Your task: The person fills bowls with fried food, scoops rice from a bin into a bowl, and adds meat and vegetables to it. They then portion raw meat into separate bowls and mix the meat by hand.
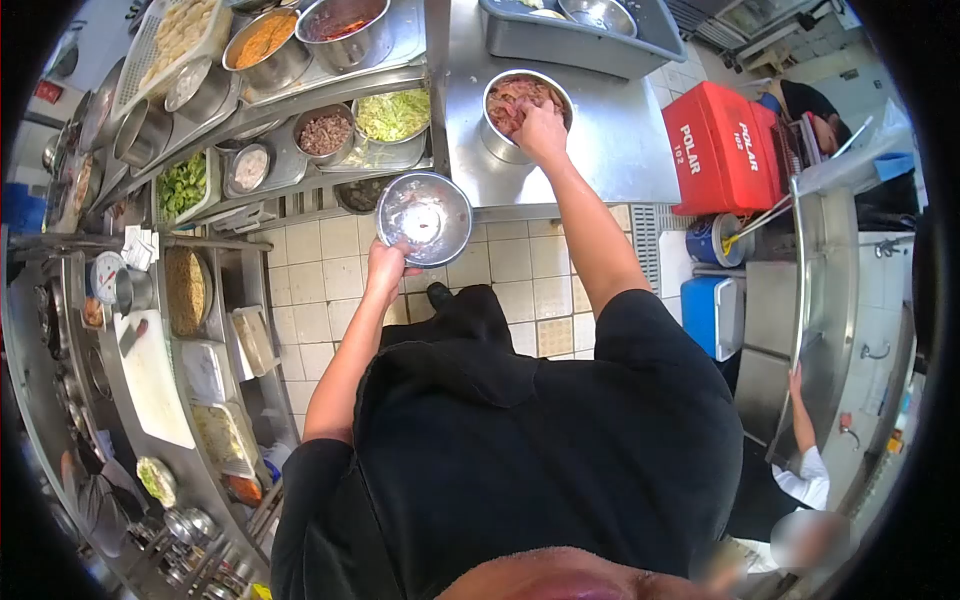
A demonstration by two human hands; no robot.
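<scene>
My left hand grips the near rim of a shallow steel bowl, held over the floor in front of the counter edge. The bowl's inside looks wet, with a small reddish scrap on its bottom. My right hand reaches into a round steel pot on the steel counter. Sliced reddish-brown meat fills the pot, and my right fingers are curled into it. The fingertips are partly hidden among the slices.
A grey tub stands at the counter's back. Left are shelves with shredded lettuce, chopped meat and a cutting board. Red boxes and a blue bin stand right. Another person's arm is at lower right.
</scene>
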